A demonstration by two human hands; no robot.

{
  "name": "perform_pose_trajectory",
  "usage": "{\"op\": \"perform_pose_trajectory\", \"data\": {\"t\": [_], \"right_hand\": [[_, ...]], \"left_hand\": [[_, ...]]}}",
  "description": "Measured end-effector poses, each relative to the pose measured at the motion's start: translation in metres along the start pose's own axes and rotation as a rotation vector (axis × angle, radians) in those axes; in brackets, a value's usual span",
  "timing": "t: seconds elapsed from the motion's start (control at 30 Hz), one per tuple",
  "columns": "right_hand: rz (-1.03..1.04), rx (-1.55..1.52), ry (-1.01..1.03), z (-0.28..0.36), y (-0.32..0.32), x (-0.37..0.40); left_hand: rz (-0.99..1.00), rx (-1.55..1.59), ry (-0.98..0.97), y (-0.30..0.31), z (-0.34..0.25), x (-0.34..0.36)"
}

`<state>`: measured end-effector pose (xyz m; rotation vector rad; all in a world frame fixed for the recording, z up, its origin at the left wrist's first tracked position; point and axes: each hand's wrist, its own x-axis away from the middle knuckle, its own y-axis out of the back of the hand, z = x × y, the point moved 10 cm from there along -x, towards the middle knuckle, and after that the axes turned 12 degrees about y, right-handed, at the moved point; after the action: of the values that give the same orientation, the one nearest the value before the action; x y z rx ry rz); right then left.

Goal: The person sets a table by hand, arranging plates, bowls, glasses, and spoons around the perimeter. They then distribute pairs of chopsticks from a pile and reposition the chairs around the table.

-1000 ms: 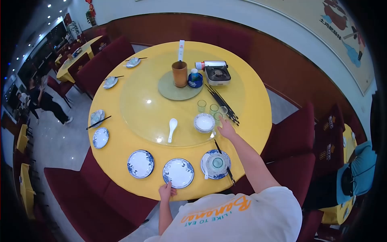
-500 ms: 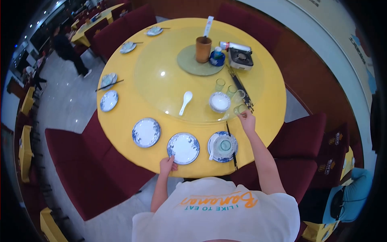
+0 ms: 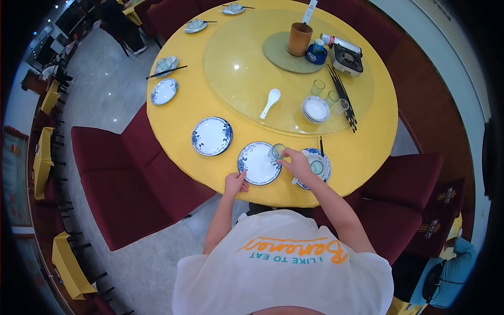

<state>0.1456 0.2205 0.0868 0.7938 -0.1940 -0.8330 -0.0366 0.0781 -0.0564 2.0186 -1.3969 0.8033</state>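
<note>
In my right hand (image 3: 297,165) a small clear glass (image 3: 276,151) is pinched near its rim, over the right edge of a blue-patterned white plate (image 3: 257,165). My left hand (image 3: 236,183) grips that plate's lower left rim, thumb on top. Partly behind my right forearm is a place setting with a blue-rimmed plate (image 3: 327,170), an upturned glass (image 3: 316,167) and chopsticks (image 3: 321,145). On the glass turntable (image 3: 236,94) stand stacked white bowls (image 3: 316,109), three more glasses (image 3: 332,97), a white spoon (image 3: 271,103) and a bundle of black chopsticks (image 3: 344,100).
A portable stove (image 3: 347,59), a brown cup (image 3: 300,39) and a blue container (image 3: 316,52) stand farther back. Another patterned plate (image 3: 211,136) lies to the left. Maroon chairs (image 3: 142,173) surround the yellow table; a person in dark clothes (image 3: 122,26) is at far left.
My right hand has carried the glass from the turntable's near edge leftward to the plate. My left hand stays at the plate's rim. The whole view has shifted.
</note>
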Motion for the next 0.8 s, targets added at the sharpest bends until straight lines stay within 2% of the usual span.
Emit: {"op": "perform_pose_trajectory", "data": {"t": [0.1,0.2,0.4,0.5,0.63,0.8], "right_hand": [[0.055,0.035,-0.002,-0.001,-0.020,0.002],[0.003,0.020,-0.026,-0.008,-0.019,0.001],[-0.364,0.075,-0.055,-0.046,0.069,-0.025],[-0.467,0.136,-0.177,-0.069,0.122,-0.036],[-0.442,0.269,-0.268,-0.092,0.151,-0.046],[-0.384,0.332,-0.287,-0.117,0.145,-0.053]], "left_hand": [[-0.006,-0.001,-0.009,0.001,0.001,0.000],[-0.010,-0.017,-0.025,0.001,-0.003,0.002],[-0.027,-0.028,-0.014,0.001,-0.004,0.007],[-0.019,-0.033,-0.016,0.001,-0.004,0.005],[-0.011,-0.019,-0.008,0.000,0.000,0.003],[-0.019,-0.023,-0.017,0.001,-0.003,0.006]]}}
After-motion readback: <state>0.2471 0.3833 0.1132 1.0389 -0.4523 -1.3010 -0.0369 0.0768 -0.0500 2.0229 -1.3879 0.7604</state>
